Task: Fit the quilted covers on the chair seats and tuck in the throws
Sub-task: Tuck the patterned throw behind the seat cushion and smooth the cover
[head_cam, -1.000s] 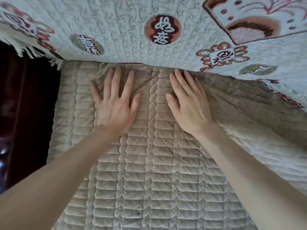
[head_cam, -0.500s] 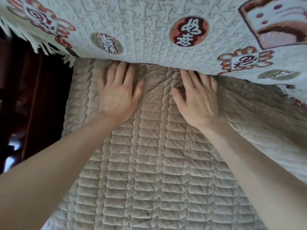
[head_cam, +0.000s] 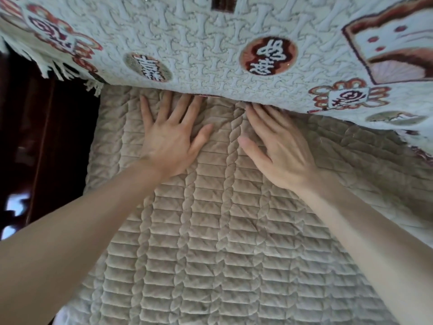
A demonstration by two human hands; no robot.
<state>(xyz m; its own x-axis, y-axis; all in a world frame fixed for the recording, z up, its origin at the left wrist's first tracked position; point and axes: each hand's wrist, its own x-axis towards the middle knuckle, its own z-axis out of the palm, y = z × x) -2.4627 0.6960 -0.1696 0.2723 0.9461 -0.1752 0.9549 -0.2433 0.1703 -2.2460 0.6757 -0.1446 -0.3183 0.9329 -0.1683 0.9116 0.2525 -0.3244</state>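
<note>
- The cover (head_cam: 210, 231), beige and quilted, lies flat over the seat; its far edge runs under the hanging throw (head_cam: 210, 43), the pale patterned one with a fringe at its left end.
- The left hand (head_cam: 171, 146) rests palm down on the cover, fingers spread, with the fingertips (head_cam: 185, 99) at the throw's lower edge. It grips nothing.
- The right hand (head_cam: 278, 151) lies the same way just beside it, flat and spread, its fingertips slipping under the throw.
- The step looks like pushing the cover's back edge into the gap behind the seat. To do it well, keep both palms flat and press evenly, so the quilt rows stay straight.
- Work outward from the middle toward both corners, to chase out slack.
- The cover to the right shows ripples; smooth these afterwards.
- Dark wood (head_cam: 46, 137) flanks the seat's left side.
</note>
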